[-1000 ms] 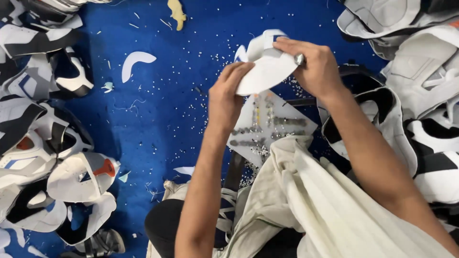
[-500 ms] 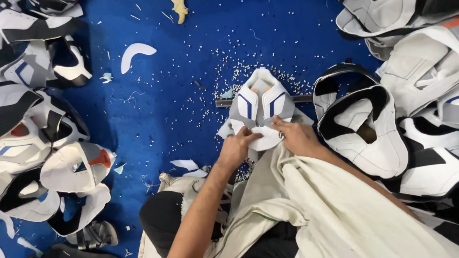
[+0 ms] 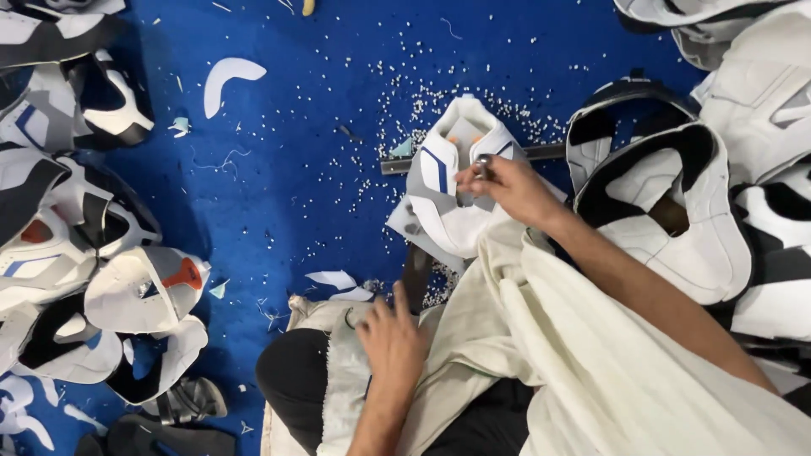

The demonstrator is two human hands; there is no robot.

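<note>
A white shoe upper (image 3: 452, 211) with blue stripes and orange marks lies on the blue floor, over a dark metal bar (image 3: 541, 152). My right hand (image 3: 511, 190) rests on top of it, fingertips pinched on the upper's middle, where a small metal piece (image 3: 482, 165) shows. My left hand (image 3: 390, 333) lies lower down on the cream cloth (image 3: 591, 355) over my lap, fingers apart and holding nothing. A dark handle (image 3: 416, 274) lies just above it.
Piles of white, black and blue shoe uppers line the left side (image 3: 93, 245) and the right side (image 3: 676, 203). Small white bits (image 3: 422, 101) are scattered on the blue floor, with a white curved offcut (image 3: 228, 78) at the upper left.
The upper, held up in both hands a second ago, now lies on the floor over the bar. My left hand has let go and dropped to my lap; my right hand stays on the upper.
</note>
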